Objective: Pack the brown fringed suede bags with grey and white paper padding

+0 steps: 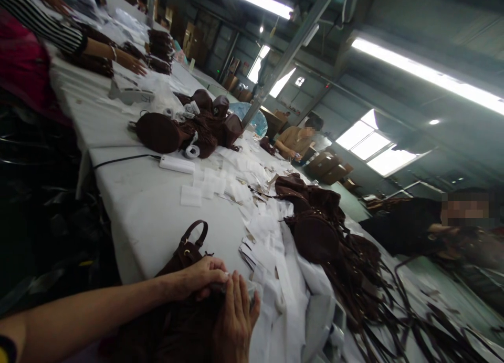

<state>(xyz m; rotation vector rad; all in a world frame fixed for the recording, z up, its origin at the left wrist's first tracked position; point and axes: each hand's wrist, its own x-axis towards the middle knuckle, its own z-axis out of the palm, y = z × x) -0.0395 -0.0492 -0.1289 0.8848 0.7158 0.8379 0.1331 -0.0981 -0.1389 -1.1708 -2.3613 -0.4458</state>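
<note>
A dark brown leather bag (173, 326) lies at the near edge of the table, with a short top handle (199, 231) and a gold-coloured ring. My left hand (202, 278) is closed over its upper side, thumb and fingers pinching a bit of translucent whitish wrap (255, 288). Beside it my right hand (236, 315) lies with fingers stretched out and close together, touching the bag and the wrap. The left fingertips are partly hidden, and the bag's lower part is dark.
Brown bags (318, 237) with long straps are heaped on the right. More bags (157, 132) stand farther up the white table (134, 195), near a white box-shaped device (177, 164). Paper pieces (191, 196) lie scattered. A striped sleeve (43, 21) reaches in at upper left; people work across the table.
</note>
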